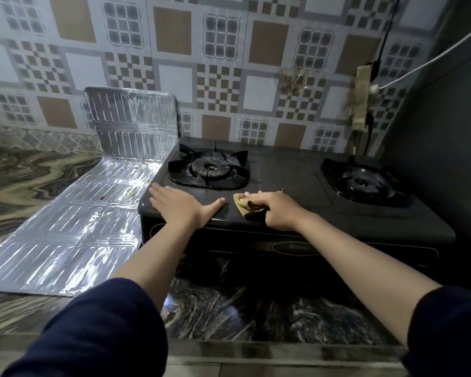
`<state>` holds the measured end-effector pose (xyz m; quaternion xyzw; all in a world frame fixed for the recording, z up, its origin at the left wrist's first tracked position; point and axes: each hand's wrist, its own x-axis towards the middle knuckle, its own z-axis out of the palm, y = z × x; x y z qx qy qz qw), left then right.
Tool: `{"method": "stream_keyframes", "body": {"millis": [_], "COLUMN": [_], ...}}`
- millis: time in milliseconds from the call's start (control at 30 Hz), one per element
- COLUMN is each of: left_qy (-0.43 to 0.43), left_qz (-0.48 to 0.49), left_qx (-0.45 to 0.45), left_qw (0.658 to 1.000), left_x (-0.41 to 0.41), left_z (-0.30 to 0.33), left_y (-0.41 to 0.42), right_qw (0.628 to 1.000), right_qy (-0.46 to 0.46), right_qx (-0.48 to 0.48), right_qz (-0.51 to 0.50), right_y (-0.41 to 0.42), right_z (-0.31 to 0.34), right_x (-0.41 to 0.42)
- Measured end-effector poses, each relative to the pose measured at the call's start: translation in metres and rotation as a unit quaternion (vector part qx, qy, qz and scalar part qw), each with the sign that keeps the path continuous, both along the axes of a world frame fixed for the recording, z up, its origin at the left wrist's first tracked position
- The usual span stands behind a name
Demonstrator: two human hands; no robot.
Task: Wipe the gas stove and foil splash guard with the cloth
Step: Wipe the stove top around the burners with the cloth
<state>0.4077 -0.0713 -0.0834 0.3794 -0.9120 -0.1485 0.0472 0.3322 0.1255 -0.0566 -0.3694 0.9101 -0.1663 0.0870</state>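
On the marbled counter, the gas stove — our right hand grips the cloth, left hand flat; foil splash guard lies leftward.

Black gas stove, silver ribbed foil splash guard, tan cloth, checkered brown-grey wall tiles

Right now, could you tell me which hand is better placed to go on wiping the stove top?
The right hand: it already holds the cloth against the gas stove between the burners. The left hand lies flat on the front left corner, holding nothing.
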Motion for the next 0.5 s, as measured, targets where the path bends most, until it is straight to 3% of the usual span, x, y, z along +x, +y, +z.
{"method": "stream_keyframes", "body": {"millis": [500], "left_qy": [0.002], "left_qz": [-0.025], "left_qx": [-0.004], "left_qw": [1.0], "left_x": [0.008], "left_z": [-0.004], "left_y": [-0.001], "right_qw": [0.999], "right_qy": [0.028], "right_qx": [-0.042], "right_qz": [-0.01], "right_y": [0.094], "right_z": [-0.017], "right_x": [0.026]}}
